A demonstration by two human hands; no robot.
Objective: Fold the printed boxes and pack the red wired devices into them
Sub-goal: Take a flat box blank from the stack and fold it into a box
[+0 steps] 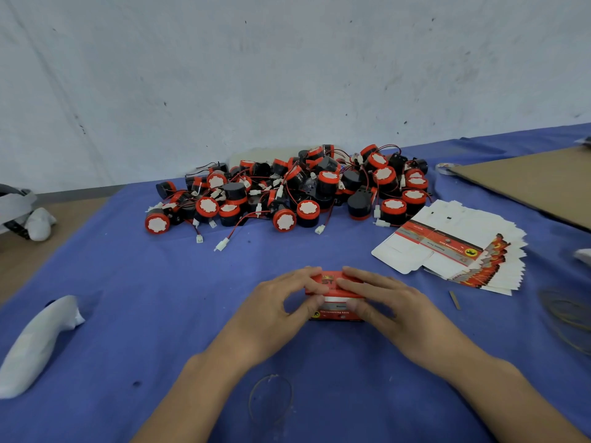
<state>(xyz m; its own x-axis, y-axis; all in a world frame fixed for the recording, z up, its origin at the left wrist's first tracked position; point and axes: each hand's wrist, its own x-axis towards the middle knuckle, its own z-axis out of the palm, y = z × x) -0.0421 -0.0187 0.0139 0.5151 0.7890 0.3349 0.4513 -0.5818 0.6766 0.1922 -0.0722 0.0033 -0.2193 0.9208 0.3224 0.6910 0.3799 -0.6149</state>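
A folded red printed box [332,297] stands on the blue cloth in front of me. My left hand [281,310] grips its left end, thumb on the front face and fingers over the top. My right hand [387,302] holds the right end the same way. Behind the box lies a big heap of red-and-black round devices [287,190] with red wires and white plugs. A fanned stack of flat unfolded boxes [457,247] lies to the right of the heap. What is inside the held box is hidden.
A white wrapped bundle [35,343] lies at the left on the blue cloth [160,298]. A sheet of brown cardboard [527,183] lies at the far right. Rubber bands lie near the front edge [271,401] and at the right [569,318]. A grey wall rises behind.
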